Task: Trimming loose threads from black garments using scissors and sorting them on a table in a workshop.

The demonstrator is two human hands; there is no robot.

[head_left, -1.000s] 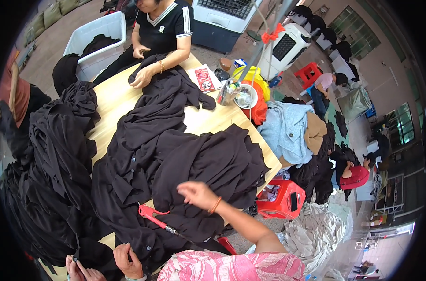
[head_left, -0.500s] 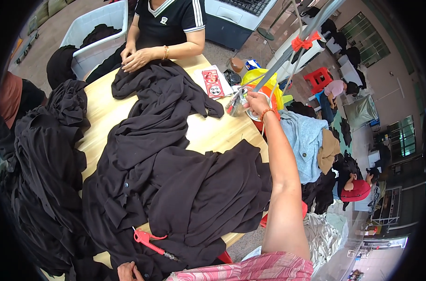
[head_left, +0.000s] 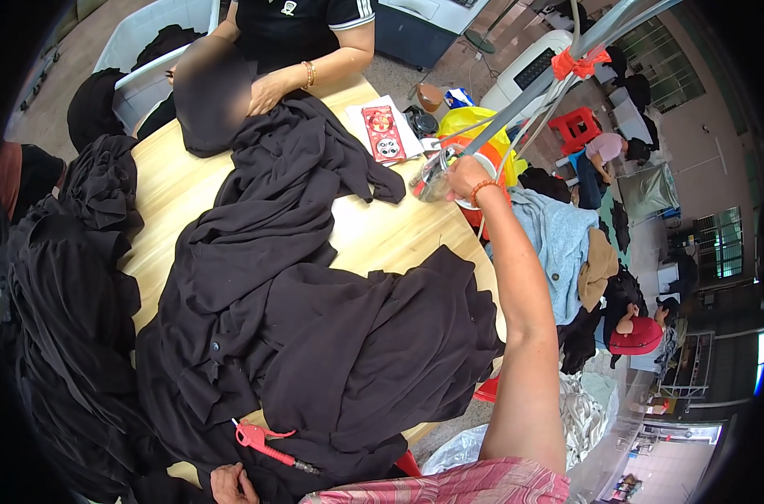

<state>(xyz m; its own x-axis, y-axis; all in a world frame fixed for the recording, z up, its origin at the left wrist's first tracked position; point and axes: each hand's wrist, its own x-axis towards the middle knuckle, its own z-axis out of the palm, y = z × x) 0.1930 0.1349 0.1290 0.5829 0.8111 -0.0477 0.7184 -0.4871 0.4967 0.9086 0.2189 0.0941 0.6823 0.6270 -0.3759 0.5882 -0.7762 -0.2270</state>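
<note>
My right arm stretches to the table's far right edge, where my right hand [head_left: 468,178] is closed beside a clear container of small tools [head_left: 433,182]. Whatever its fingers hold is hidden. At the bottom edge my left hand [head_left: 233,485] rests on the dark cloth, its fingers loosely laid down and partly out of sight. Black garments [head_left: 373,336] with small buttons spread across the table in front of me. On them, close to my left hand, lies a red air blow gun [head_left: 268,443] with a metal end fitting.
A co-worker [head_left: 294,42] bends over the garments' far end. More black clothing [head_left: 71,336] is heaped at left, near a white bin [head_left: 159,50]. A red phone [head_left: 383,133] lies on the wooden table [head_left: 390,227]. A metal pole [head_left: 533,97] slants past my right hand.
The co-worker has leaned forward, head now over the cloth. My right hand stays by the tool container, its fingers more curled. The whole view has shifted slightly.
</note>
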